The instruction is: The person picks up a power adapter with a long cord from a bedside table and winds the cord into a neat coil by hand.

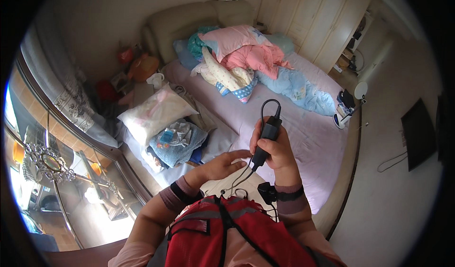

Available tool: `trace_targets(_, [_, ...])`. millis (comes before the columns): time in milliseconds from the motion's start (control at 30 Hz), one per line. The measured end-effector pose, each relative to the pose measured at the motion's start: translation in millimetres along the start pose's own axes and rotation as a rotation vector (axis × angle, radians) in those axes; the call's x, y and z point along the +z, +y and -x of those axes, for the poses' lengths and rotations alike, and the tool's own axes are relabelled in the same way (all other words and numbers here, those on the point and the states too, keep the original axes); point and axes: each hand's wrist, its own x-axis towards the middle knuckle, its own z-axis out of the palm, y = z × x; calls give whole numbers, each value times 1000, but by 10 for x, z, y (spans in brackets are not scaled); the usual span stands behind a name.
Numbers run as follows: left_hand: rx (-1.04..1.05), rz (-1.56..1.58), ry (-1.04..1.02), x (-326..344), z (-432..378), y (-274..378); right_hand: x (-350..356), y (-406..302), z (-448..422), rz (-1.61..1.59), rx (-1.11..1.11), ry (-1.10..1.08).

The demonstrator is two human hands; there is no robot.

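My right hand (pixel 279 149) is closed around a black handheld device (pixel 267 139) with a thick cable looping from its top end and a thinner run of cable leaving its lower end. The device is tilted, its top towards the upper right. My left hand (pixel 224 165) is beside it, palm down with fingers stretched to the right; the fingertips are near the cable, and whether they touch it I cannot tell. Each wrist has a dark band over a knitted cuff. A small black box (pixel 266 193) is at the right wrist. The cables run down towards a red vest (pixel 199 231).
A bed (pixel 284 125) with a pink quilt (pixel 254 59), a blue quilt (pixel 298 89) and a patterned cloth (pixel 227 75) lies ahead. At left are a bagged pillow (pixel 156 114), folded blue towel (pixel 177 142) and glass door (pixel 85 192). A dark flat panel (pixel 419 135) is at right.
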Motion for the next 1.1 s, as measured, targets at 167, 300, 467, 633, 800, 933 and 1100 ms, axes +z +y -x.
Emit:
trace_targets(167, [28,146,-66,41,-30,33,-49,-22,5,-39,-27,-22])
trace_targets(300, [69,151,125,-4,-41,189,-43,89,43,-41,23,30])
trace_targets(467, [6,158,288,-21,-40,252,4,173,53,-60,39,-9])
trace_targets(633, [92,149,438,-18,-62,390,81,277,30,-66,5,-104])
trace_targets(800, [111,-387,453,-326,55,454,116,304,15,134,-21,-115])
trace_targets(933, [77,-82,543,-546,32,848,86,288,44,282,69,-43])
trace_targets(1100, [123,177,498,-610,-159,1046,131,292,22,448,160,-166])
